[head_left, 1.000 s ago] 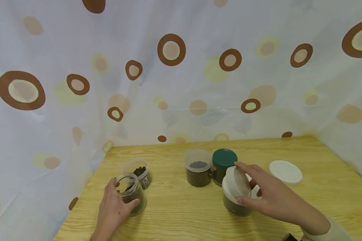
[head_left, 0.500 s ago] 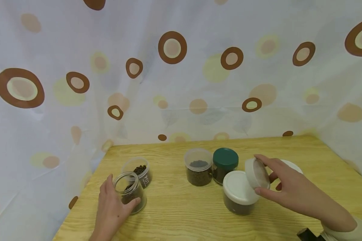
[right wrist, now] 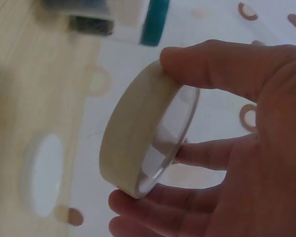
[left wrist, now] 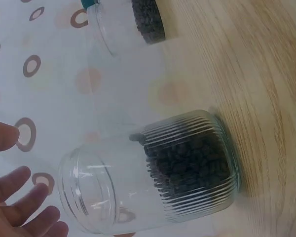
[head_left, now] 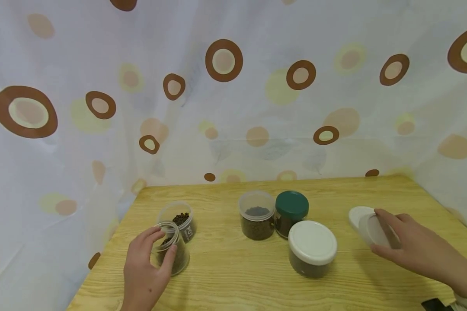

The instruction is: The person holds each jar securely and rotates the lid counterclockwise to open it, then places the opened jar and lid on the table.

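Holding a round off-white lid (head_left: 369, 231) tilted above the wooden counter (head_left: 233, 268), the right hand (head_left: 424, 248) pinches it between thumb and fingers at four o'clock. A flat white disc (head_left: 358, 213) lies at the lid's ten o'clock; overlap hides whether they touch. At seven o'clock, the left hand (head_left: 145, 263) spreads near the mouth of an upright clear ribbed-glass jar (head_left: 180, 259) part-filled with dark pellets; the left wrist view, cutting off most of that hand, shows its fingers apart from the glass. The step in hand seems to be placing the lid; that would call for levelling it, then letting go. Behind the jar, a clear printed tub (head_left: 190, 230) is partly hidden, its smaller lettering unreadable.
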`<state>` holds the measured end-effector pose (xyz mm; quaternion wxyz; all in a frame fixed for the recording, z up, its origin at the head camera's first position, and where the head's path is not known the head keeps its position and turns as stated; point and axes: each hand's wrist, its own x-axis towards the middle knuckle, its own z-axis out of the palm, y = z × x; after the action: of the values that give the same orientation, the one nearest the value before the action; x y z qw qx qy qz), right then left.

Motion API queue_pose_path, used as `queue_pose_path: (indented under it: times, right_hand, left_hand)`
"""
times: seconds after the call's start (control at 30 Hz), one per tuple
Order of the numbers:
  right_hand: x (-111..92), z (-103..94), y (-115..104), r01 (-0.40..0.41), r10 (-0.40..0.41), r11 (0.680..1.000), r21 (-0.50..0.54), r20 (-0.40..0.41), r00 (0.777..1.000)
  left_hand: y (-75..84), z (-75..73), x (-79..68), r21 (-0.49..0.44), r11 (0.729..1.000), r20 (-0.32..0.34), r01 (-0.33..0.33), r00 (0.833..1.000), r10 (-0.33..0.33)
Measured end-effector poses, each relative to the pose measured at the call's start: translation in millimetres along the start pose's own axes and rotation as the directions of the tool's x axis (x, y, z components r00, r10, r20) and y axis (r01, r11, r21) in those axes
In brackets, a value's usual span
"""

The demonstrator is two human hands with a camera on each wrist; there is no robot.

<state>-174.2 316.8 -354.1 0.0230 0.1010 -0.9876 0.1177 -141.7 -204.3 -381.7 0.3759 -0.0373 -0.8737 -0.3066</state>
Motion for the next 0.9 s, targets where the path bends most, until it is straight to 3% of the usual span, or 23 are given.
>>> queue_pose_path:
  times: [0.17,0.33,0.43,0.6,0.9]
  right_hand:
    - [1.1,11.7,23.3,-0.027,0.029,0.999,-0.044,0.050,0.998]
    - [7.3,24.7,43.8,-0.060,0.061,0.998,-0.015,0.132,0.989]
    - [10.0,32.7,52.3,-0.073,0.068,0.997,0.023,0.187,0.980]
    - [9.9,45.3,60.1,-0.073,0.061,0.996,0.052,0.204,0.977]
    - [10.2,52.7,60.4,-0.113,0.096,0.992,0.064,0.221,0.971]
  left_hand:
    - [5.9,0.5,-1.7,-0.005,0.999,0.035,-0.049,0.998,0.049]
    - [9.0,-0.2,-3.7,-0.002,0.996,0.063,-0.092,0.994,0.092]
    - [9.0,-0.4,-4.9,0.003,0.985,0.024,-0.171,0.985,0.171]
    - [8.0,-0.4,-4.1,-0.005,0.961,-0.059,-0.277,0.959,0.277]
    - [13.2,-0.3,-7.4,-0.006,0.984,-0.021,-0.178,0.984,0.178]
